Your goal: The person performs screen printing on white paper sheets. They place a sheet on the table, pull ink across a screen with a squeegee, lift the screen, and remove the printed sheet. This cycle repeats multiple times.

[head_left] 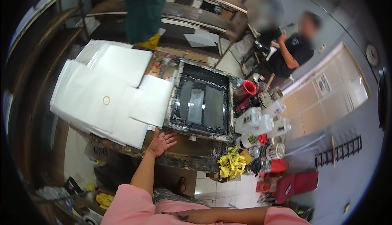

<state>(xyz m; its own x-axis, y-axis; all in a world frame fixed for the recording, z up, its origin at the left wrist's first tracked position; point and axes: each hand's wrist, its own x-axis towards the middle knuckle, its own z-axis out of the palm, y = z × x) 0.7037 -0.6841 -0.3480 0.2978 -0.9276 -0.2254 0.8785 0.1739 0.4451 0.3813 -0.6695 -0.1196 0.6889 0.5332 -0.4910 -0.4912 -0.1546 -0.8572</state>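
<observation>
My left hand (162, 142) is open, palm up with fingers spread, just off the near left corner of a screen-printing frame (231, 115). It holds nothing. The frame lies on a stained worktable, its mesh (200, 100) smeared with black ink. A white sheet (153, 98) rests along the frame's left side, its corner close above my left fingertips. My right arm is folded across my pink shirt at the lower edge; the right hand (188, 215) lies against my body, darkly stained, its fingers not clear.
Large white sheets (90, 94) are stacked left of the frame, a ring-shaped object (106, 100) on top. Jugs (249, 119), cans (275, 150) and a crumpled yellow cloth (232, 162) crowd the right side. Red chairs (296, 186) stand at right. Beyond the table are a person in green (145, 11) and others.
</observation>
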